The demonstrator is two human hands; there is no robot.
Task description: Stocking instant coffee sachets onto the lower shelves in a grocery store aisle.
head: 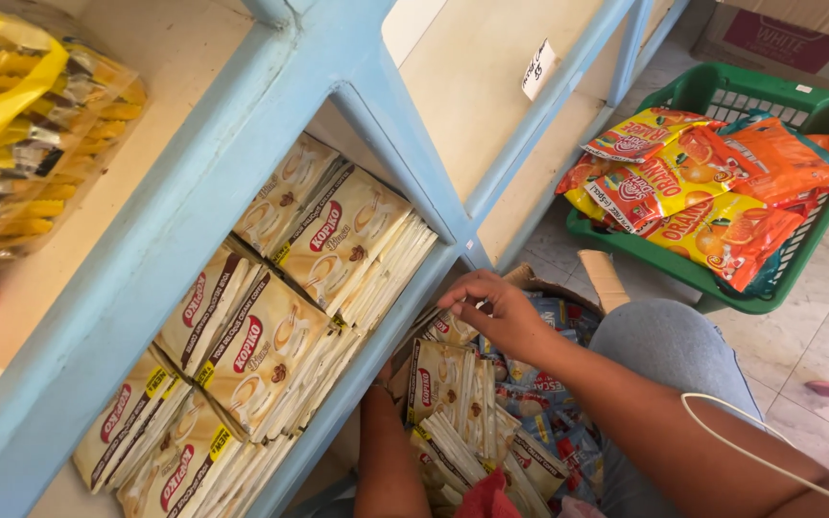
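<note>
Beige sachet packs standing in a cardboard box at lower centre are being picked through. The right hand is laid on them, fingers curled loosely; the left hand is hidden, its state untellable. A firm pinch on one bundle is judged needed next.

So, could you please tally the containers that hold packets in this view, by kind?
Green plastic basket: 1
Open cardboard box under the right hand: 1
Cardboard box at the top right: 1
Clear plastic bag of yellow sachets: 1
Total: 4
</note>
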